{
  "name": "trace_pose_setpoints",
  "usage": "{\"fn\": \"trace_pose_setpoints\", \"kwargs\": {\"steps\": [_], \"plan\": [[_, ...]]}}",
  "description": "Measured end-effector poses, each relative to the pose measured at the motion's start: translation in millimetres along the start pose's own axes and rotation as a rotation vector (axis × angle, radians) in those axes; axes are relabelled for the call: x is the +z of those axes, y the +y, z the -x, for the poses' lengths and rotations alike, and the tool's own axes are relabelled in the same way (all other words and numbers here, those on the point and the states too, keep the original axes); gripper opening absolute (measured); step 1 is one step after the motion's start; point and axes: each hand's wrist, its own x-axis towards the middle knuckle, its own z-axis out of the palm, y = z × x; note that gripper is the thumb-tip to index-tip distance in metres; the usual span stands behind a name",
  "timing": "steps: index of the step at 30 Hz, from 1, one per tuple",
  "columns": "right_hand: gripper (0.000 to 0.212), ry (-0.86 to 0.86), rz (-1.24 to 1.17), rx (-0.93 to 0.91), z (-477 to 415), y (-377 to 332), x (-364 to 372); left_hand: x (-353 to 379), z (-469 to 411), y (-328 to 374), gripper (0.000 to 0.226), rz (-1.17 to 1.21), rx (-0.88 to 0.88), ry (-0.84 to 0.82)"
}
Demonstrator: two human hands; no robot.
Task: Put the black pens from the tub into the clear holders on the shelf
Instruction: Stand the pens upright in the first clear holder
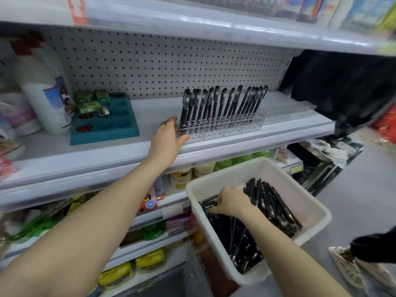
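- The left hand reached up to the shelf and grasped the left end of a clear holder, with the thumb along its front edge and the fingers curved round its far corner.
- A row of black pens stood in that holder, caps up and leaning slightly right; its front slots looked bare.
- A second clear holder sat just to the right, further back on the same shelf.
- The right hand was down in the white tub, below the shelf and to the right.
- Its fingers were curled over the loose pens and clenched on several of them, the thumb pressed on the pile; the fingertips were hidden.
- The loose pens lay heaped across the tub's bottom.
- A teal tray and a white bottle stood left of the left hand on the shelf.
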Motion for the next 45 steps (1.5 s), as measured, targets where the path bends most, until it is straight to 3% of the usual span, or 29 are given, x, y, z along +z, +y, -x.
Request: {"fn": "trace_pose_setpoints", "kwargs": {"steps": [5, 8, 11, 17, 22, 26, 31, 37, 45], "plan": [[0.036, -0.074, -0.165, 0.004, 1, -2, -25, -2, 2, 2, 0.066, 0.000, -0.003, -0.022], [0.027, -0.042, -0.293, -0.087, 3, -2, -62, -3, 1, 0, 0.067, 0.003, 0.000, -0.024], [0.021, 0.092, -0.354, -0.215, 7, -9, -106, -3, 2, 1, 0.065, 0.008, -0.004, -0.024], [0.011, 0.390, -0.713, -0.451, 22, -33, -183, -3, 2, -2, 0.065, 0.022, 0.003, -0.021], [0.010, 0.727, -0.823, -0.510, 9, -55, -201, -2, 1, -4, 0.066, 0.015, 0.025, -0.007], [0.017, 0.859, -0.867, -0.490, -6, -68, -196, -1, 0, -5, 0.065, 0.011, 0.033, -0.002], [0.023, 0.818, -0.881, -0.474, -21, -80, -189, 1, 1, -7, 0.064, 0.013, 0.042, 0.003], [0.019, 0.732, -0.645, -0.421, -40, -88, -173, 0, -2, -9, 0.064, 0.017, 0.052, 0.004], [0.024, 0.732, -0.708, -0.389, -46, -90, -162, 1, -3, -10, 0.064, 0.026, 0.045, 0.003]]}}
